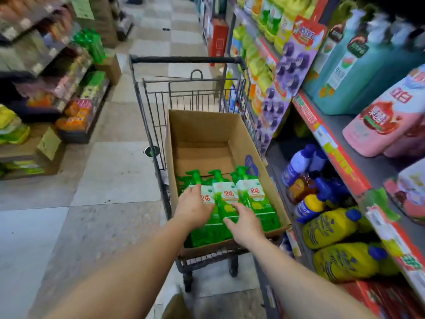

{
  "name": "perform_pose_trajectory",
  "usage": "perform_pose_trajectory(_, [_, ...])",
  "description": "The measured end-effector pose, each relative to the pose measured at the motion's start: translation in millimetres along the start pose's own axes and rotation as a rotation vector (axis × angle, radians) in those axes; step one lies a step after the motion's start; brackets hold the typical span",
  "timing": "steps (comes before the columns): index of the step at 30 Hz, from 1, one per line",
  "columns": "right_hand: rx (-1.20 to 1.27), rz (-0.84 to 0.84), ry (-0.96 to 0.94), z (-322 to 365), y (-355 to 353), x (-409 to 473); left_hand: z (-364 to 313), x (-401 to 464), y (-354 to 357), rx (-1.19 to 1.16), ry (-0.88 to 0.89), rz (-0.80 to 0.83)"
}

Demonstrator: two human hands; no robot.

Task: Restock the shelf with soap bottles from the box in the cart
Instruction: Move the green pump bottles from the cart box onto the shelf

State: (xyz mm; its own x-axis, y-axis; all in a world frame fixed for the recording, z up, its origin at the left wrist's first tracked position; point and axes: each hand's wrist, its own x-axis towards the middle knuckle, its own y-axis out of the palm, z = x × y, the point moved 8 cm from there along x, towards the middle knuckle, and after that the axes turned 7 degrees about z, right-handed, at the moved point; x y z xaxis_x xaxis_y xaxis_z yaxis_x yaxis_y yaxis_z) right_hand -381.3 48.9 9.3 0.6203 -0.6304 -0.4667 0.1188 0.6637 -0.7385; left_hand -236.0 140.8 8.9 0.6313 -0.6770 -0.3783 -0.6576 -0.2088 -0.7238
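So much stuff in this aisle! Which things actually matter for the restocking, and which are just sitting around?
Part of the job: green soap bottles, cardboard box, cart, left hand and right hand reaching onto the bottles, shelf on the right.

Just there: pink bottles, teal bottles, yellow jugs, purple packs.

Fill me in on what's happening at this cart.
A person is reaching both bare hands into an open brown cardboard box sitting in a dark wire shopping cart parked beside a store shelf. The left hand rests on the leftmost of the green pump-top soap bottles lying at the near end of the box; the right hand hovers, fingers spread, over the middle one. No bottle is lifted yet, and the far half of the box is empty.
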Motion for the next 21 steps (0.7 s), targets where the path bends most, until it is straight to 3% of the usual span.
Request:
perform_pose_trajectory(7, [0.028, 0.040, 0.043, 1.9, 11.9, 49.1, 25.6, 68.7, 13.4, -0.091, -0.150, 0.047])
perform_pose_trajectory(13, [-0.076, 0.105, 0.020, -5.4, 43.4, 62.0, 56.4, 86.0, 35.9, -0.318, -0.411, 0.055])
perform_pose_trajectory(21, [-0.183, 0.107, -0.069, -13.1, 47.1, 81.7, 64.7, 89.3, 43.4, -0.395, -0.433, 0.005])
